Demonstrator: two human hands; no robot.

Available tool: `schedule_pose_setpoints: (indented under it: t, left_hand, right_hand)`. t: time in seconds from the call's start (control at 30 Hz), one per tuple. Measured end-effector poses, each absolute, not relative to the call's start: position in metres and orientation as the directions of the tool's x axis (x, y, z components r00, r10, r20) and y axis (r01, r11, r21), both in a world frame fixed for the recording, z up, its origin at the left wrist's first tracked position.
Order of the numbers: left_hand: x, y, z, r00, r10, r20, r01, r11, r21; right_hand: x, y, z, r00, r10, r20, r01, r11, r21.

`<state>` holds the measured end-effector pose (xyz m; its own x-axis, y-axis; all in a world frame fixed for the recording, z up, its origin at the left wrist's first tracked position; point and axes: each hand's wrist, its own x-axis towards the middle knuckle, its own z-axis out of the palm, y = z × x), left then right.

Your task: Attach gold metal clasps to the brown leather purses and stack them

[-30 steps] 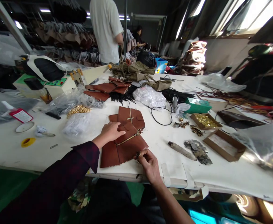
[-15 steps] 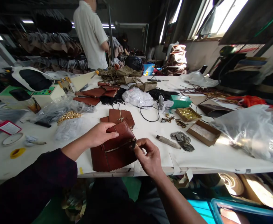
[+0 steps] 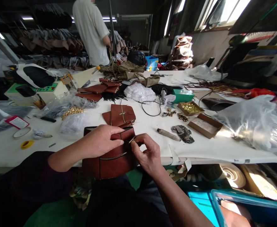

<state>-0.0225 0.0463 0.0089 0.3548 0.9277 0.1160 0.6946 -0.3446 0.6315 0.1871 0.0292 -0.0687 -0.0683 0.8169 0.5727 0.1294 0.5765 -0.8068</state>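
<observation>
A reddish-brown leather bag point(image 3: 113, 167) with a brass zip point(image 3: 114, 156) across its front lies at the near table edge, its lower part hanging over. My left hand point(image 3: 102, 138) grips its upper part, fingers on top and thumb on the front. At the bag's upper right, my right hand point(image 3: 148, 153) pinches a small gold-coloured metal piece point(image 3: 132, 139); its exact kind is too small to tell. Just behind sits another brown leather bag point(image 3: 121, 114) with a zip and a metal pull.
On the right are a carton of gold fittings point(image 3: 190, 107), a shallow cardboard box point(image 3: 206, 126), a grey-brown rod point(image 3: 168, 134) and clear plastic point(image 3: 254, 123). A red-labelled bottle point(image 3: 16, 121) and yellow tape point(image 3: 26, 144) lie left. A person point(image 3: 92, 31) stands beyond the table.
The bag has come nearer to me, past the table edge, and its dark-lined top opening now shows. My right hand has moved slightly up, with the gold-coloured piece now visible between its fingers.
</observation>
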Motion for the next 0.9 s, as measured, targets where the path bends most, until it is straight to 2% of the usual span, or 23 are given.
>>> schedule_pose_setpoints:
  t: [0.37, 0.67, 0.9]
  left_hand:
    - [-0.013, 0.036, 0.008, 0.369, 0.915, 0.160, 0.640, -0.375, 0.671]
    - [-0.011, 0.036, 0.017, 0.460, 0.885, -0.075, 0.759, -0.348, 0.551]
    - [0.004, 0.037, 0.005, 0.465, 0.879, -0.101, 0.638, -0.253, 0.727]
  right_hand:
    - [0.198, 0.019, -0.067, -0.060, 0.825, 0.562, 0.141, 0.565, -0.813]
    - [0.200, 0.013, -0.071, -0.112, 0.828, 0.550, 0.164, 0.561, -0.812]
    - [0.190, 0.004, -0.078, -0.024, 0.858, 0.514, 0.237, 0.504, -0.830]
